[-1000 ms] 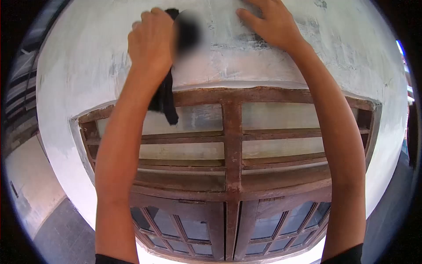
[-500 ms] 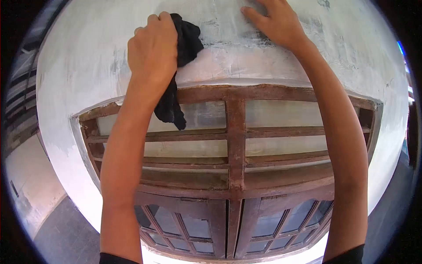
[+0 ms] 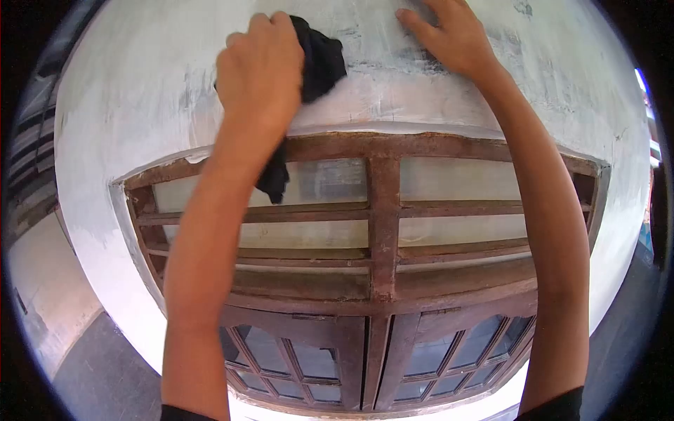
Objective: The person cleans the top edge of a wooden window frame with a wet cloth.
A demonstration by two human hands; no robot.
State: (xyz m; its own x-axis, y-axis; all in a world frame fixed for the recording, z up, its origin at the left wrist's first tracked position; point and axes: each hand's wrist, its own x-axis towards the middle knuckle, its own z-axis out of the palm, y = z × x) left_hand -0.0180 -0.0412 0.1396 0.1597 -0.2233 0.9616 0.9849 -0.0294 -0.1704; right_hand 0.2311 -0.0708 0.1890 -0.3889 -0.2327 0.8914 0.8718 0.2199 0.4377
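Observation:
My left hand [image 3: 260, 74] grips a crumpled black cloth [image 3: 324, 62] against the wall [image 3: 133, 105], above the window frame. A loose end of the cloth dangles below the wrist, over the top bar of the frame. My right hand [image 3: 458, 41] is on the upper wall, or very close to it, with the thumb stretched out and apart from the fingers. The top edge of the view cuts off part of its fingers. Grey and whitish smears mark the wall between and around both hands.
A brown wooden window frame [image 3: 384, 238] with horizontal slats spans the wall below my hands. Under it are two shutters with glass panes, the left shutter [image 3: 351, 358] and the right shutter [image 3: 400, 351]. Grey floor [image 3: 105, 365] shows at lower left.
My left hand has moved a little to the right along the wall with the black cloth. My right hand shows slightly further right in the view and keeps its pose.

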